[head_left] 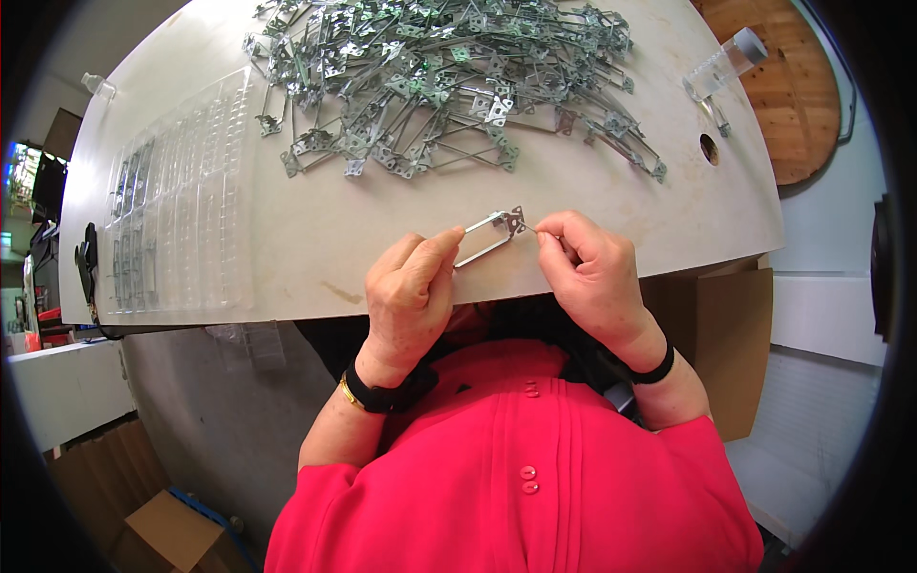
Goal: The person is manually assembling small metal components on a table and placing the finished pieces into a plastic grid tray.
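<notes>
Left hand (411,296) and right hand (592,272) each pinch one end of a wire clip (492,236) above the surface's (315,239) near edge, apparently under inspection or adjustment; next move likely demands steady fingertip control.

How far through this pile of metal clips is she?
Early. A few slots at the left of the clear plastic tray hold pieces. Left hand and right hand hold one wire clip. The large heap of clips remains.
</notes>
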`<state>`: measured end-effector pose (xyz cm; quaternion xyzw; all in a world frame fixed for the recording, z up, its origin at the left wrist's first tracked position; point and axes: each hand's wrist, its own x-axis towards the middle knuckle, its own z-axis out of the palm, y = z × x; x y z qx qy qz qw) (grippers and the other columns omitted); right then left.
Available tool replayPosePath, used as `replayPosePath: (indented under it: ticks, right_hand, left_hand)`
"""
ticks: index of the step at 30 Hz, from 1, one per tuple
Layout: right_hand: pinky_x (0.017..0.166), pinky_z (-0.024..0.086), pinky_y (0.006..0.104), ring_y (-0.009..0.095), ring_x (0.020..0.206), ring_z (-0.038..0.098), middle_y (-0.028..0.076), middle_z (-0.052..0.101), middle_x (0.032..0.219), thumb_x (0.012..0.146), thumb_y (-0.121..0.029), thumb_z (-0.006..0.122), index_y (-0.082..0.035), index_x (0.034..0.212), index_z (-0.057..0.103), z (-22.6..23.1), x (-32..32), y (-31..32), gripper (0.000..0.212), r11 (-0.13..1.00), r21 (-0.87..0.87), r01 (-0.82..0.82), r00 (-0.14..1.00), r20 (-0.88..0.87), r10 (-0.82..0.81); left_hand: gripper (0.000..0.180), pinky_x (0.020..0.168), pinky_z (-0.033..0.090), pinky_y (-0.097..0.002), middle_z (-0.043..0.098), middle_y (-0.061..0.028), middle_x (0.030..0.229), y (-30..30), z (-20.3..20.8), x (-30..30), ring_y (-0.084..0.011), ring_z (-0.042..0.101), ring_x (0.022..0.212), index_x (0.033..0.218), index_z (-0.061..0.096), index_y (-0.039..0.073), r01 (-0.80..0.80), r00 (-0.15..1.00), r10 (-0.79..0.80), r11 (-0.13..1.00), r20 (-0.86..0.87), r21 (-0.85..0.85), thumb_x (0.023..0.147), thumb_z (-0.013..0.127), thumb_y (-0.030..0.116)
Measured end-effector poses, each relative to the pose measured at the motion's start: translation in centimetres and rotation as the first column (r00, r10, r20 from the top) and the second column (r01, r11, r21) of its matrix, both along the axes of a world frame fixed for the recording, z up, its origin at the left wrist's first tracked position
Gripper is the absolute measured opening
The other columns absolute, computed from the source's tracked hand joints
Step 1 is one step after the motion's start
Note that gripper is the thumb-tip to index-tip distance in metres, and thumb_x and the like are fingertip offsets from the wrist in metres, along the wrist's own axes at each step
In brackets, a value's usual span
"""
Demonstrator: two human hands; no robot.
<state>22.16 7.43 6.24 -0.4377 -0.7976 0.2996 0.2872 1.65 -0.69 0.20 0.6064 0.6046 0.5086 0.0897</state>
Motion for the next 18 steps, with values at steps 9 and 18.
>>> replayPosePath:
  ticks: [9, 18]
  right_hand:
    - [0.054, 0.048, 0.0346, 0.021, 0.054, 0.062, 0.013, 0.066, 0.069, 0.095, 0.000, 0.070, -0.003, 0.099, 0.069, -0.52, 0.31, 0.12, 0.004, 1.000, 0.003, 0.024, 1.000, -0.016, -0.024]
    - [0.054, 0.048, 0.0348, 0.022, 0.054, 0.063, 0.013, 0.066, 0.068, 0.095, 0.001, 0.070, -0.003, 0.097, 0.069, -0.35, 0.11, 0.16, 0.005, 1.000, 0.024, 0.015, 1.000, -0.002, -0.015]
  left_hand:
    - [0.022, 0.059, 0.046, -0.0380, 0.058, -0.0095, 0.073, 0.06, -0.10, 0.01, -0.0256, 0.058, 0.063, 0.110, 0.078, 0.003, -0.003, 1.000, 0.003, 1.000, -0.004, 0.009, 0.090, 0.077, -0.006]
    - [0.022, 0.059, 0.047, -0.0382, 0.058, -0.0093, 0.073, 0.00, -0.15, 0.00, -0.0258, 0.058, 0.063, 0.110, 0.078, 0.004, -0.003, 1.000, 0.003, 1.000, -0.001, 0.008, 0.090, 0.077, -0.006]
